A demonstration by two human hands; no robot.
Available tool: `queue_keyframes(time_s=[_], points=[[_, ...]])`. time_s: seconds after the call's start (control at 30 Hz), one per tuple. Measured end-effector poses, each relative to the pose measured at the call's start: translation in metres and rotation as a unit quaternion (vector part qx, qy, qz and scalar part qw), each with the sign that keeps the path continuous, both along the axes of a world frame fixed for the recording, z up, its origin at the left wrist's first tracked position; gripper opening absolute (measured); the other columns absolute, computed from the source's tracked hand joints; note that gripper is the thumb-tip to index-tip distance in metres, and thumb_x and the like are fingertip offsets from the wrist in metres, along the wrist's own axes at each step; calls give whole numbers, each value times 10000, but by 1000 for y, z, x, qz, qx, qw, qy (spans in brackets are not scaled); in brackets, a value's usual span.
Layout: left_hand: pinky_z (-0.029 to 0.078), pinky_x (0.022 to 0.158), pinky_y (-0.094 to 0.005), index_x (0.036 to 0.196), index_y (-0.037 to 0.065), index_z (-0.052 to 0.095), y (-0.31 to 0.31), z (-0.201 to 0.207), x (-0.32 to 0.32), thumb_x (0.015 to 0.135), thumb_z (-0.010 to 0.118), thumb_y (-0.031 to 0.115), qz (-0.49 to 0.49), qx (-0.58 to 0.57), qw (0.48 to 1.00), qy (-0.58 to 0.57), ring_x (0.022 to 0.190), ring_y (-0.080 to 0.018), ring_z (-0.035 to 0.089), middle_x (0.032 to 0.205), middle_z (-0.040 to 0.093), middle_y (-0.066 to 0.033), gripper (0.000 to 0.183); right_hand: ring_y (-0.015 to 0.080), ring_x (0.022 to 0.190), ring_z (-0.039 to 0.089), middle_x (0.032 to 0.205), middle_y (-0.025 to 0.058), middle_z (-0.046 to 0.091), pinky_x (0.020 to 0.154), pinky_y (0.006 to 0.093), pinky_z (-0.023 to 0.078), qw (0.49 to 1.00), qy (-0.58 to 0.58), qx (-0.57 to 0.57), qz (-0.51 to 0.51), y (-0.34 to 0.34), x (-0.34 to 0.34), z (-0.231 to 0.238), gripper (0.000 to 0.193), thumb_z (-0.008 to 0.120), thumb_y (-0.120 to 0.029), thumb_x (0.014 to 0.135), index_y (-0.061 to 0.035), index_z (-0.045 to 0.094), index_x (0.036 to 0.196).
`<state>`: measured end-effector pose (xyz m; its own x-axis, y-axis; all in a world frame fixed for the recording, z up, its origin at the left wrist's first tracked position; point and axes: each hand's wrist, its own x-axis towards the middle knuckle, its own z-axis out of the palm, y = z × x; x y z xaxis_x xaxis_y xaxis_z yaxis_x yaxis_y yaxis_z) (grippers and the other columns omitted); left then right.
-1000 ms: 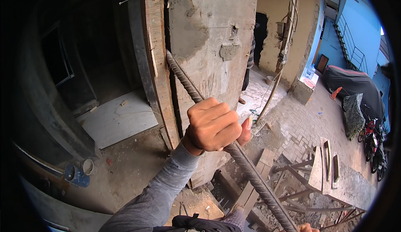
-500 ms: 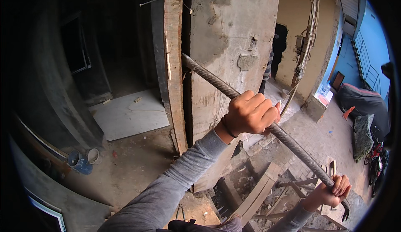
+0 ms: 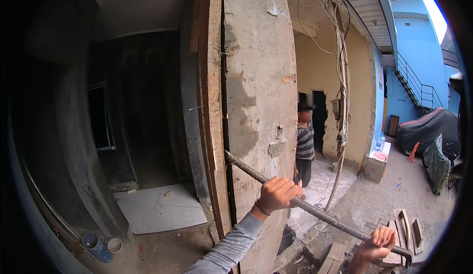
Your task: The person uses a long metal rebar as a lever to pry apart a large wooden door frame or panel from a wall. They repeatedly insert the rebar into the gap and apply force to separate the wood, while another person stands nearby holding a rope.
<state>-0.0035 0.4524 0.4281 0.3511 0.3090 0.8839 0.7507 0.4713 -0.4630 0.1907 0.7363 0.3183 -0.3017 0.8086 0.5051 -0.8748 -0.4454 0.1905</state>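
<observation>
The ribbed bar (image 3: pixel 325 217) has swung flatter, its tip (image 3: pixel 229 156) in the gap (image 3: pixel 228 190) at six o'clock, left hand (image 3: pixel 278 193) wrapped round it at five, right hand (image 3: pixel 382 237) likewise at four; I'd keep that tip seated deep.

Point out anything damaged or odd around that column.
The grey column looks damaged: its face is patchy, with a small hole partway down. A dark gap separates it from the wooden plank, with the ridged bar ending there. Behind, the yellowish wall has a ragged dark opening.
</observation>
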Motion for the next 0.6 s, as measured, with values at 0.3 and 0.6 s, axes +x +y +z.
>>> queue_keyframes(time_s=[0.3, 0.6], points=[[430, 969, -461, 840, 52, 615, -33, -56, 54, 782, 826, 92, 68, 50, 983, -164, 1058, -314, 586, 985, 634, -98, 222, 236, 665, 526, 634, 83, 504, 770, 405, 502, 970, -203, -129, 33, -134, 99, -46, 301, 469, -206, 967, -107, 458, 683], [442, 1035, -535, 1364, 97, 533, -10, -119, 122, 1062, 486, 633, -536, 391, 407, -628, 1079, -331, 613, 1198, 636, -180, 616, 324, 1047, 664, 1182, 254, 739, 1084, 476, 435, 956, -231, -44, 177, -163, 131, -89, 318, 455, -217, 1053, -73, 554, 788]])
